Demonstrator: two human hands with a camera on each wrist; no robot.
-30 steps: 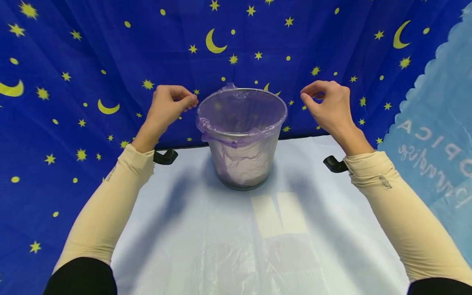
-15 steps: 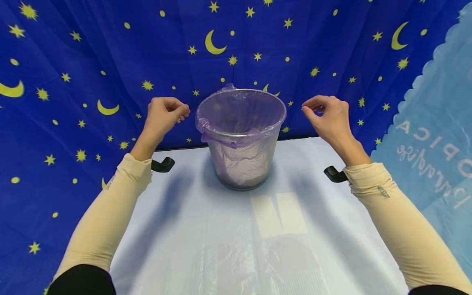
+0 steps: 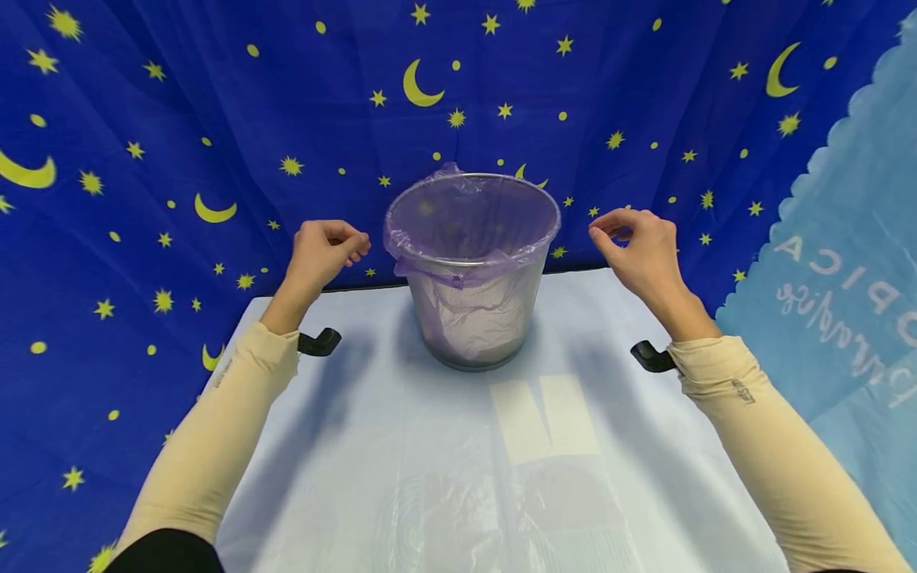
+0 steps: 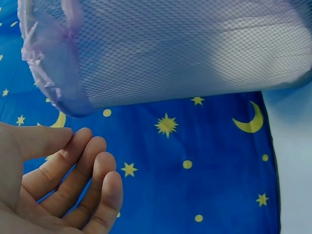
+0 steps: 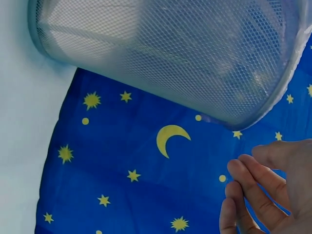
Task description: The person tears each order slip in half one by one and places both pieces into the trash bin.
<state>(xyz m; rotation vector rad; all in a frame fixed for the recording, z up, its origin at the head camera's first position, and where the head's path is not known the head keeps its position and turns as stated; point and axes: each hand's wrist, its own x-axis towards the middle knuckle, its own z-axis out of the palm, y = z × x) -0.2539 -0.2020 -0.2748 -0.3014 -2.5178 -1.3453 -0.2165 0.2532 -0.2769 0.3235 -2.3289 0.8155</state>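
Observation:
A wire-mesh wastebasket (image 3: 494, 310) stands upright on the table, lined with a thin purple plastic bag (image 3: 458, 274) folded over its rim. To its left hovers my left hand (image 3: 322, 255), apart from the rim. The left wrist view shows that hand's thumb close to the index fingertip, with nothing held. On the other side my right hand (image 3: 641, 251) is raised at about the same height, also apart from the basket. Its fingers (image 5: 239, 168) are loosely bent and hold nothing in the right wrist view.
The table (image 3: 344, 477) has a pale, glossy cover with faint printed shapes. Directly behind the basket hangs a blue curtain (image 3: 322, 103) with yellow moons and stars. A light blue cloth (image 3: 852, 263) with lettering hangs at the right.
Both hands have come down, from around the height of the basket's rim to slightly lower. The left hand has also drawn away from the rim. The basket and bag stay in place.

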